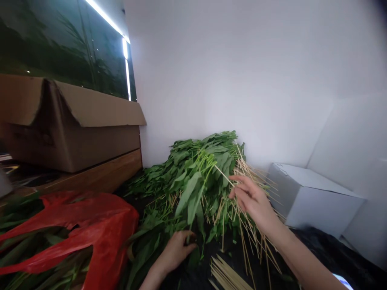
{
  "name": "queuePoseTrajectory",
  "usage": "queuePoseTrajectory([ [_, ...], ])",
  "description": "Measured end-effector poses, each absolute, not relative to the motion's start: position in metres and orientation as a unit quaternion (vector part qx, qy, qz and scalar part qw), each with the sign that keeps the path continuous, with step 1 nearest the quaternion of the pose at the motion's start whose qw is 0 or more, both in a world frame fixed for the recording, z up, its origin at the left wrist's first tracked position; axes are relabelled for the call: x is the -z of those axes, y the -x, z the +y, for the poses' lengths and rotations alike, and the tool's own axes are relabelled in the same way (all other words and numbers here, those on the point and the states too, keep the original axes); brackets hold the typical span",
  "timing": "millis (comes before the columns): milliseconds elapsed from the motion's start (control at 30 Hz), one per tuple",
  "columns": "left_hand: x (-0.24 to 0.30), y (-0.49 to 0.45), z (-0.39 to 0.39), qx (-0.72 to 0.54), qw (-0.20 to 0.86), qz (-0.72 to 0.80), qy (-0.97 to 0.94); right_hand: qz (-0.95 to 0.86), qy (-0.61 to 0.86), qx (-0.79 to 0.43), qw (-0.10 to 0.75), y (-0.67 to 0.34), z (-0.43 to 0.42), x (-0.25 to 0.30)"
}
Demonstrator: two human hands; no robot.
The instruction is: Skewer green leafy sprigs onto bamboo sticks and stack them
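My right hand [252,199] pinches a thin bamboo skewer [223,175] between thumb and fingers. Folded green stems are threaded on its far end, and the long leaves of these leafy greens [193,195] hang down. Below and to the left, my left hand [178,250] is low among loose leaves, its fingers curled toward the thumb; whatever they hold is hidden. Behind both hands rises a big pile of skewered greens [181,157], with many bare skewer ends [246,229] poking out on the right. A bundle of plain skewers [228,274] lies at the front.
At the left a red plastic bag [111,225] holds more long-leaved greens. An open cardboard box [99,141] stands on a wooden surface [121,171] behind it. A white box [320,197] is at the right, beside black sheeting [326,241]. The white wall [226,72] closes off the back.
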State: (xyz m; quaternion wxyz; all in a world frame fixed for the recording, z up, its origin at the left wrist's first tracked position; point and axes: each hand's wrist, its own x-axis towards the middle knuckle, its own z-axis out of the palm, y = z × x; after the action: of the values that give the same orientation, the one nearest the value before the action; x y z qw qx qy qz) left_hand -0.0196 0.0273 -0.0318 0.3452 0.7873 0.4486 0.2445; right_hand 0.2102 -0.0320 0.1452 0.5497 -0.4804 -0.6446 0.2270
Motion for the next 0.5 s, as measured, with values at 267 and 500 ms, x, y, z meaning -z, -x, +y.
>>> queuePoseTrajectory([
  [267,0.016,0.019,0.018,-0.213,0.333,0.481,-0.782,-0.617,0.522,-0.081,0.583,-0.230,0.078,-0.219],
  [500,-0.009,0.016,0.009,-0.188,0.335,0.481,-0.788,-0.549,0.662,0.051,0.507,-0.284,0.157,-0.236],
])
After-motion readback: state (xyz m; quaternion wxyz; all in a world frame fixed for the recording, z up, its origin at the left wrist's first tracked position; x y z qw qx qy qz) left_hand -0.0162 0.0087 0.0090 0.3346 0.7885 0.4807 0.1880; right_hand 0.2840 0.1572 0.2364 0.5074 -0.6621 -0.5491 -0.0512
